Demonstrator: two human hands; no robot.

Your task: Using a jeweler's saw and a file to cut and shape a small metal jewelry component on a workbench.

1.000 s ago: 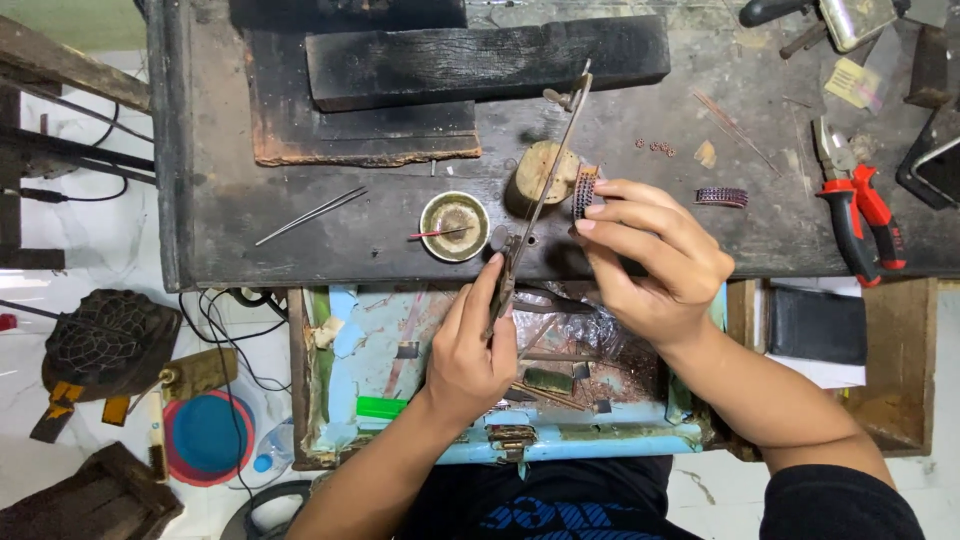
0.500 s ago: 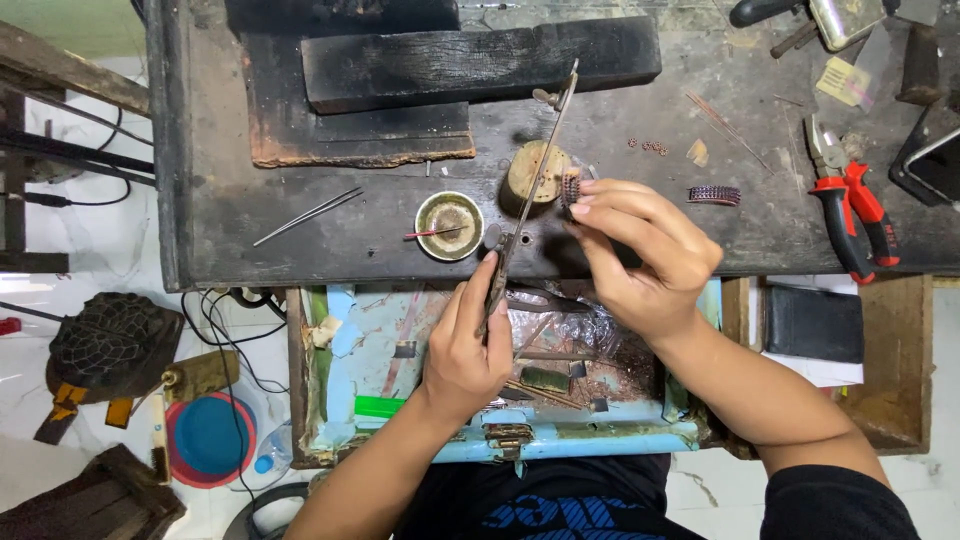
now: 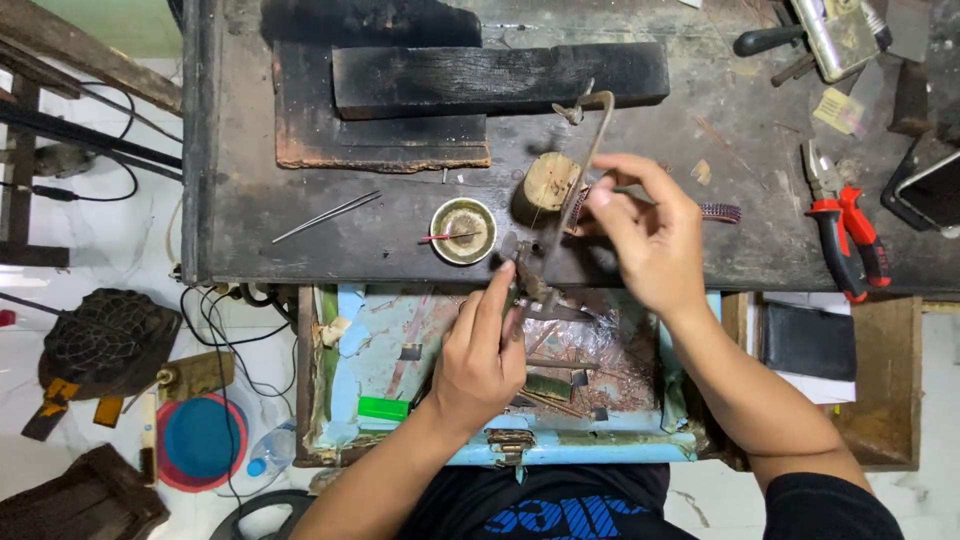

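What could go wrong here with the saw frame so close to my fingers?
The right hand pinches a small workpiece right beside the saw frame that the left hand grips by its handle; a slip could nick the fingertips. The small brass dish sits close to the frame and could be knocked off the bench.

Wood, metal and plastic on a worn tabletop

The tabletop (image 3: pixel 300 240) is dark, rough, scratched wood, and the black block (image 3: pixel 500 80) on it looks burnt and matt. The saw (image 3: pixel 560 200) is thin dull metal. The little bowl (image 3: pixel 463 230) is shiny yellow metal. The pliers (image 3: pixel 845 230) have smooth red plastic grips. The drawer (image 3: pixel 380 340) has chipped blue paint.
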